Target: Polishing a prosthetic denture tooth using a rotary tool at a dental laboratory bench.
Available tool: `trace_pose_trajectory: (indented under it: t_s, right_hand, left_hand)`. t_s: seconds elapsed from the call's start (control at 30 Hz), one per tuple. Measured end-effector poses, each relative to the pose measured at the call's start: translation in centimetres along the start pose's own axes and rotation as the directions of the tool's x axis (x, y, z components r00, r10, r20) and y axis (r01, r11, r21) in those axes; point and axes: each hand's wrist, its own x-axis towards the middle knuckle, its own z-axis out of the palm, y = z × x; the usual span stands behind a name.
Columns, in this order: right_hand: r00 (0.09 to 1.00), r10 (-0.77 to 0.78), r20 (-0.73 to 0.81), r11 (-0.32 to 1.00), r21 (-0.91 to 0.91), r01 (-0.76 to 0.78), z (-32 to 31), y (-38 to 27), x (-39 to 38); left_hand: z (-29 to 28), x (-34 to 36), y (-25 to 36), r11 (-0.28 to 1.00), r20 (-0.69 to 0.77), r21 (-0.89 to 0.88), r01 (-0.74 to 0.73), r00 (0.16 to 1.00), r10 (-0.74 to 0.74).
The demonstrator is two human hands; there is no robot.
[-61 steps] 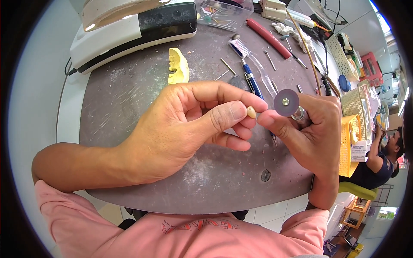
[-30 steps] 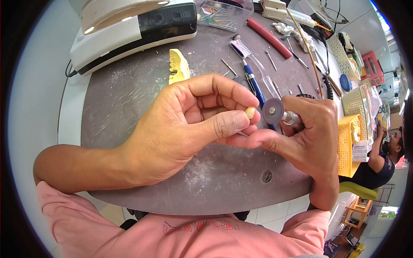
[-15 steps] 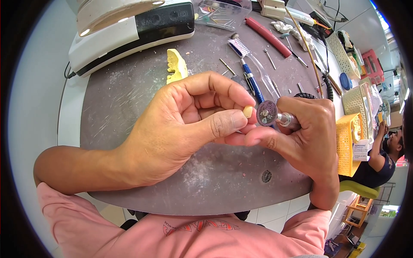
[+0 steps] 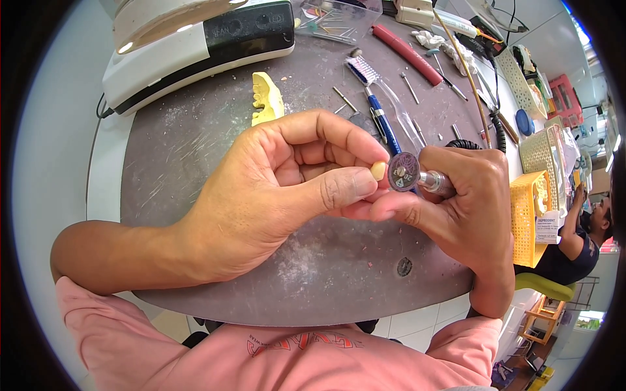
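Observation:
Between the thumb and forefinger of my left hand (image 4: pixel 287 189) is a small cream-coloured dental crown (image 4: pixel 378 171). My right hand (image 4: pixel 460 202) is closed round a dental handpiece (image 4: pixel 438 182), most of which the fingers hide. A dark round disc (image 4: pixel 403 172) is fixed on the handpiece's tip. Its edge is right beside the crown; whether they touch I cannot tell. The fingertips of both hands meet under the crown. Beyond my left hand lies a yellow dental model piece (image 4: pixel 264 98), partly covered by the knuckles.
A white and black machine (image 4: pixel 208 55) stands back left. Beyond my hands lie a toothbrush (image 4: pixel 385 94), a blue pen (image 4: pixel 383 124), a red cylindrical tool (image 4: pixel 407 55) and several burs. Yellow baskets (image 4: pixel 521 218) line the right side, where another person (image 4: pixel 583 241) sits farther off.
The crown has turned slightly in my left fingertips, and the disc's markings sit at a different angle. Both hands stay in nearly the same place.

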Motion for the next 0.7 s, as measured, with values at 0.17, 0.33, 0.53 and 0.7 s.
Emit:
trace_pose_trajectory:
  t_s: [0.17,0.33,0.53,0.7]
  right_hand:
    - [1.0,0.005,0.01,1.0,0.004,-0.005,-0.03,0.03,-0.04]
    - [1.0,0.01,0.016,1.0,0.016,-0.01,-0.05,-0.06,0.05]
    - [1.0,0.006,-0.005,1.0,0.009,-0.006,0.08,-0.07,0.03]
    - [1.0,0.008,0.018,1.0,-0.007,-0.008,-0.04,-0.09,0.05]
  left_hand:
    - [-0.01,0.03,0.14,1.0,0.021,-0.021,0.006,1.0,-0.005]
    - [-0.19,0.08,-0.07,1.0,0.029,-0.024,-0.015,0.999,0.016]
    - [-0.22,0.06,-0.13,1.0,0.024,-0.009,-0.012,1.0,0.012]
    - [-0.32,0.07,-0.11,1.0,0.035,-0.009,-0.018,0.999,0.018]
